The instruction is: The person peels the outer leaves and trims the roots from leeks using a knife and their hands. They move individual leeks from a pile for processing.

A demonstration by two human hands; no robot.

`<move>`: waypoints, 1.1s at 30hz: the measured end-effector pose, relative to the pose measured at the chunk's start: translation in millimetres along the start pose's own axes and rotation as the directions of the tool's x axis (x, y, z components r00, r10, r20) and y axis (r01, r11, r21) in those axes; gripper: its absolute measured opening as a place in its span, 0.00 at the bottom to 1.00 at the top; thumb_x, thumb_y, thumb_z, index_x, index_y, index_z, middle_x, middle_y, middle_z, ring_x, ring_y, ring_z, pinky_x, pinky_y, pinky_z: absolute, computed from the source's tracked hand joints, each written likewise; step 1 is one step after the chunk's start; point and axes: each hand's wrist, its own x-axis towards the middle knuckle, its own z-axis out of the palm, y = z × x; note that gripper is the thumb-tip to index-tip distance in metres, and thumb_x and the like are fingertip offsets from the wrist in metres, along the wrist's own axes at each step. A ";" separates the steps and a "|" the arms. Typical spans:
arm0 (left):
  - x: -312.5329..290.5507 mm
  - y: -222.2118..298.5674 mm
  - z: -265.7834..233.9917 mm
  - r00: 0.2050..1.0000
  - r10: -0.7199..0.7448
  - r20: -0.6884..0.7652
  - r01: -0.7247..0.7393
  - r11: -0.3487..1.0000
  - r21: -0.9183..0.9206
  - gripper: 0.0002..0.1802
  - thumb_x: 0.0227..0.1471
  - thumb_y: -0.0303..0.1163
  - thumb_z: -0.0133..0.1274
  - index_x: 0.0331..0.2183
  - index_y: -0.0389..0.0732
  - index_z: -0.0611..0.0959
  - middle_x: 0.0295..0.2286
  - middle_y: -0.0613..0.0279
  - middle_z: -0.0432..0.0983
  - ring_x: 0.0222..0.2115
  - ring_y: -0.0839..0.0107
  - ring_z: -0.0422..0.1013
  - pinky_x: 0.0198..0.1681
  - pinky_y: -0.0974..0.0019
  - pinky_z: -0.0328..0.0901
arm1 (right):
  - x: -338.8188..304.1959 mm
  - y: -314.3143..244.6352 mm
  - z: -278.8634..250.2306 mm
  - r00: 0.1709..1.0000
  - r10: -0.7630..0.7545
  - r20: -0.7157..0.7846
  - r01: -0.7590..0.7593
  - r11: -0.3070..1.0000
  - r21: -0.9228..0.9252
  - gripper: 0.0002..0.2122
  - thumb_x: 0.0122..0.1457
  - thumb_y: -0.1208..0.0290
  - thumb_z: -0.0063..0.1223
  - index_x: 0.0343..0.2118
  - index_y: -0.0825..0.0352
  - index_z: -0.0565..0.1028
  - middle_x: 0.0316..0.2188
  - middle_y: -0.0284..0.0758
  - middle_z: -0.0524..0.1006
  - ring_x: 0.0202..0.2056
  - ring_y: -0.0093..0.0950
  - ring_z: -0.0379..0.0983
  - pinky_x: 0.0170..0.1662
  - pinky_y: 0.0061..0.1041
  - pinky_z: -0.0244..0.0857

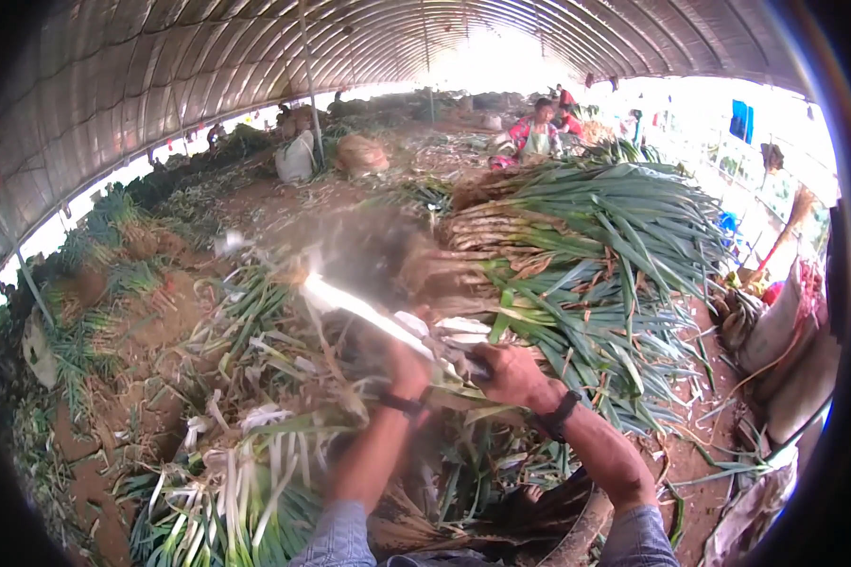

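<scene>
**Arched tunnel greenhouse, leeks all over the dirt floor**

Curved ribbed roofing runs way back over a dirt floor (709, 449) strewn with leaves, and the big leek heap (624, 222) is my landmark here. Just off its near left edge are both hands. Left hand (408, 364) is pretty blurred: a pale stalk (364, 310), blown out by glare, lies right across its fingers and sticks out past them, away from the heap. Can't tell if those fingers are actually closed on it. The stalk's other end comes in close to the right hand (512, 373), which is nearer the heap. Those fingers are curled tight around a dark handle (480, 364); what it belongs to, I can't make out. Black bands (560, 416) on both wrists.

Left of the heap and nearer the wearer: a bunch of white-stemmed leeks (246, 491). Behind the heap, a co-worker (539, 132) in a patterned top. Farther back and left of it: a white sack (296, 158) and a tan one (361, 154).
</scene>
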 end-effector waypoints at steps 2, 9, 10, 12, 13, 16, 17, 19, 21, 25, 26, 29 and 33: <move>0.1 1.4 2.0 0.994 -0.063 -0.094 0.059 0.997 -0.053 0.26 0.62 0.55 0.42 0.40 0.41 0.77 0.33 0.58 0.76 0.26 0.68 0.74 0.30 0.63 0.73 | 2.9 -9.3 -2.7 0.999 -0.045 0.002 0.045 0.999 -0.018 0.20 0.53 0.67 0.59 0.50 0.63 0.77 0.33 0.44 0.82 0.32 0.40 0.80 0.37 0.35 0.74; 6.6 -4.8 -27.6 0.974 -0.185 0.132 0.202 0.972 -0.123 0.32 0.58 0.60 0.43 0.42 0.38 0.79 0.33 0.59 0.76 0.30 0.65 0.74 0.28 0.63 0.71 | 17.1 -28.1 0.9 1.000 -0.023 -0.012 0.023 0.998 -0.054 0.22 0.48 0.61 0.63 0.46 0.67 0.77 0.33 0.45 0.81 0.33 0.43 0.79 0.37 0.37 0.74; 8.3 -11.4 -28.9 0.989 -0.146 -0.005 0.143 0.974 -0.176 0.33 0.57 0.60 0.43 0.42 0.38 0.79 0.32 0.60 0.77 0.27 0.66 0.73 0.24 0.64 0.70 | 18.6 -30.2 2.0 1.000 -0.030 0.003 0.030 0.997 -0.078 0.22 0.47 0.61 0.63 0.45 0.67 0.77 0.33 0.46 0.81 0.33 0.43 0.79 0.37 0.38 0.74; 10.9 -11.9 -38.9 0.991 -0.122 -0.057 0.118 0.991 -0.066 0.34 0.58 0.63 0.43 0.41 0.38 0.79 0.30 0.61 0.76 0.23 0.67 0.72 0.21 0.64 0.68 | 18.8 -33.7 2.6 0.999 -0.024 -0.035 0.024 1.000 -0.012 0.18 0.50 0.64 0.63 0.44 0.66 0.77 0.32 0.45 0.81 0.31 0.43 0.79 0.36 0.37 0.74; 11.8 -15.1 -41.8 1.000 0.005 -0.016 -0.001 0.977 0.212 0.34 0.58 0.64 0.43 0.41 0.39 0.79 0.29 0.62 0.76 0.23 0.67 0.71 0.23 0.64 0.68 | 18.1 -35.0 2.1 0.998 -0.025 -0.054 0.026 0.999 0.019 0.17 0.51 0.65 0.62 0.43 0.66 0.78 0.31 0.45 0.81 0.30 0.42 0.79 0.35 0.37 0.74; 15.8 -12.9 -54.9 0.982 -0.131 0.137 0.112 0.984 0.137 0.34 0.59 0.63 0.43 0.41 0.39 0.79 0.28 0.61 0.75 0.25 0.66 0.72 0.30 0.62 0.70 | 17.2 -36.9 0.4 0.984 -0.175 -0.038 0.173 0.984 -0.046 0.19 0.51 0.61 0.64 0.43 0.66 0.78 0.29 0.46 0.80 0.29 0.42 0.78 0.34 0.38 0.74; 15.3 -16.7 -56.4 0.962 -0.246 0.117 0.265 0.947 -0.183 0.33 0.59 0.62 0.44 0.41 0.38 0.79 0.27 0.61 0.75 0.26 0.65 0.72 0.32 0.61 0.71 | 17.4 -36.9 0.1 0.992 -0.129 -0.017 0.128 0.991 -0.041 0.20 0.50 0.60 0.64 0.43 0.67 0.78 0.29 0.46 0.80 0.29 0.42 0.78 0.34 0.38 0.74; 15.9 -20.4 -59.1 0.971 -0.220 -0.091 0.200 0.960 -0.196 0.33 0.59 0.61 0.44 0.41 0.37 0.80 0.28 0.58 0.77 0.29 0.62 0.73 0.35 0.59 0.71 | 17.2 -38.5 2.5 0.999 -0.016 0.042 0.018 0.999 -0.039 0.21 0.50 0.58 0.65 0.43 0.67 0.77 0.30 0.46 0.80 0.29 0.42 0.78 0.33 0.38 0.74; 15.8 -22.4 -60.2 0.978 -0.163 -0.129 0.152 0.984 -0.097 0.34 0.59 0.61 0.43 0.41 0.36 0.80 0.30 0.55 0.78 0.31 0.59 0.74 0.37 0.57 0.71 | 15.0 -37.8 3.2 1.000 -0.003 0.007 0.003 1.000 -0.001 0.21 0.52 0.60 0.63 0.44 0.68 0.77 0.29 0.47 0.80 0.29 0.44 0.78 0.33 0.39 0.73; 19.5 -16.4 -59.0 0.992 -0.129 -0.007 0.126 0.975 -0.183 0.38 0.58 0.66 0.42 0.39 0.36 0.80 0.31 0.53 0.78 0.31 0.57 0.75 0.39 0.56 0.71 | 4.2 -31.4 5.5 1.000 -0.017 -0.011 0.017 1.000 0.006 0.19 0.51 0.62 0.61 0.43 0.67 0.77 0.27 0.46 0.80 0.27 0.44 0.77 0.32 0.39 0.72; 22.0 -12.1 -59.1 0.996 -0.090 0.024 0.093 0.978 -0.189 0.38 0.58 0.66 0.42 0.39 0.36 0.79 0.32 0.53 0.78 0.32 0.57 0.75 0.39 0.56 0.71 | -2.5 -27.0 3.9 1.000 -0.020 -0.004 0.020 1.000 0.007 0.18 0.50 0.62 0.61 0.43 0.66 0.78 0.27 0.45 0.81 0.26 0.44 0.77 0.31 0.39 0.72; 28.9 -7.3 -59.0 0.992 -0.016 -0.122 -0.002 0.990 -0.141 0.35 0.58 0.65 0.43 0.39 0.39 0.77 0.35 0.55 0.76 0.34 0.58 0.74 0.39 0.55 0.72 | -25.6 -5.9 -2.2 0.982 0.161 0.093 -0.157 0.986 -0.053 0.18 0.54 0.56 0.60 0.41 0.64 0.79 0.26 0.44 0.81 0.25 0.42 0.77 0.30 0.37 0.71; 35.8 -17.7 -69.7 0.968 0.105 -0.228 -0.103 0.995 0.019 0.29 0.55 0.66 0.45 0.38 0.48 0.72 0.32 0.62 0.70 0.32 0.65 0.69 0.39 0.53 0.71 | -61.8 26.7 -2.8 0.879 0.393 0.270 -0.339 0.913 -0.225 0.19 0.55 0.50 0.59 0.34 0.66 0.80 0.26 0.44 0.80 0.28 0.43 0.78 0.33 0.40 0.71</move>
